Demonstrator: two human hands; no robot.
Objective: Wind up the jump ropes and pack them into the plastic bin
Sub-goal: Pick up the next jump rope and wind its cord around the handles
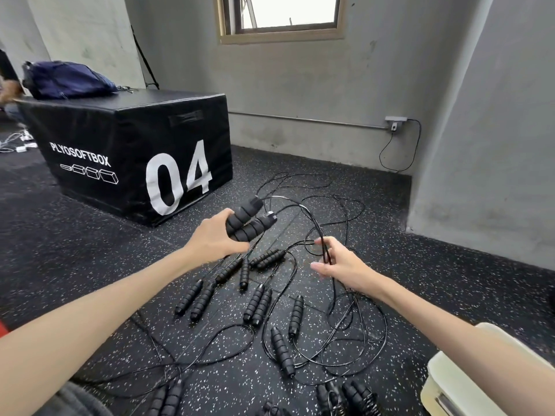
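Black foam jump-rope handles (250,220), two together, sit gripped in the left hand (214,240) above the speckled floor (75,250), while the right hand (336,262) seems to pinch their thin cord (312,219), with more ropes (258,304) scattered below and a pale plastic bin (459,382) at lower right.

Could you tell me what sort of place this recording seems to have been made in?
Most likely a gym or fitness studio: a black soft plyo box marked 04 stands on speckled rubber flooring, and many foam-handled jump ropes lie spread across it.
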